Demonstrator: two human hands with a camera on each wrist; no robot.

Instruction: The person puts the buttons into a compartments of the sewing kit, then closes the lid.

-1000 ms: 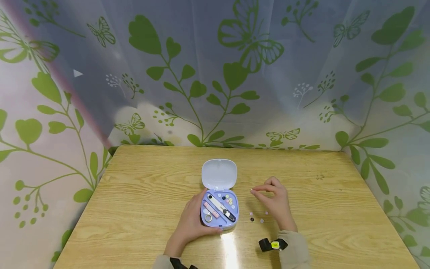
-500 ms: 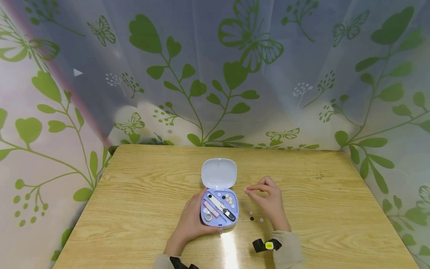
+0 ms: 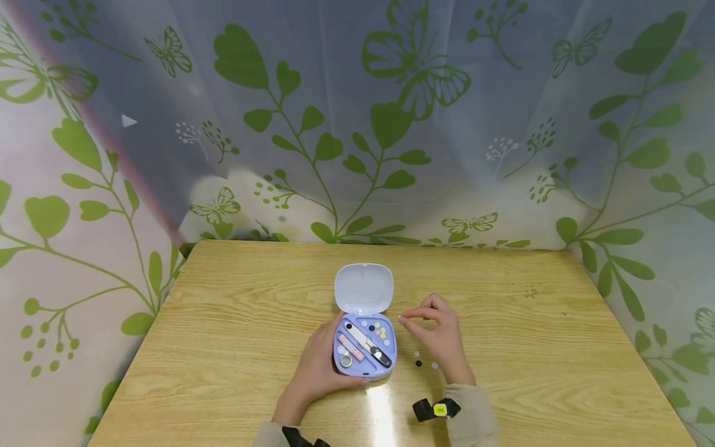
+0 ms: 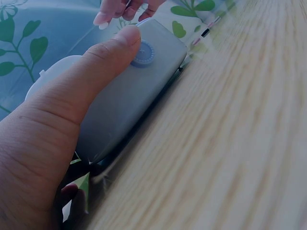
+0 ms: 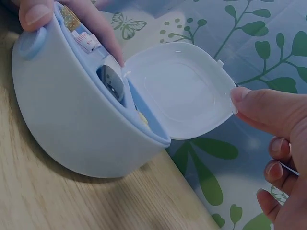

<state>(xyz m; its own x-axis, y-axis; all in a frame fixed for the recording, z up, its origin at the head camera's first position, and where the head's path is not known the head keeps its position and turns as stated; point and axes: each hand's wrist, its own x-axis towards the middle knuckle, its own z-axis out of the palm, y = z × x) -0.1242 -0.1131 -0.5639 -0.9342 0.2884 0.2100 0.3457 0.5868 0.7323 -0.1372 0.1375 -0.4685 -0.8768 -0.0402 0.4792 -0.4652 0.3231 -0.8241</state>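
A lilac-blue sewing box point(image 3: 382, 376) stands on the table with its white lid point(image 3: 364, 288) raised. My left hand point(image 3: 319, 362) grips its left side, the thumb across the front by the round catch point(image 4: 144, 53). Inside lie a white-and-black tool point(image 3: 365, 343), a pink-and-white strip point(image 3: 350, 347), a gold thimble point(image 3: 346, 360) and several buttons point(image 3: 382, 334) in the right compartment. Just right of the box, my right hand point(image 3: 438, 335) pinches a small white button point(image 4: 103, 25) between thumb and forefinger, above the table.
On the wooden table point(image 3: 251, 310), a pink button point(image 3: 416, 354), a black button point(image 3: 419, 364) and a white button point(image 3: 434, 365) lie below the right hand. A curtain point(image 3: 313, 124) printed with leaves and butterflies hangs behind the table and along its sides.
My right hand has moved left toward the box with the pinched button. The left hand and the box have stayed in place.
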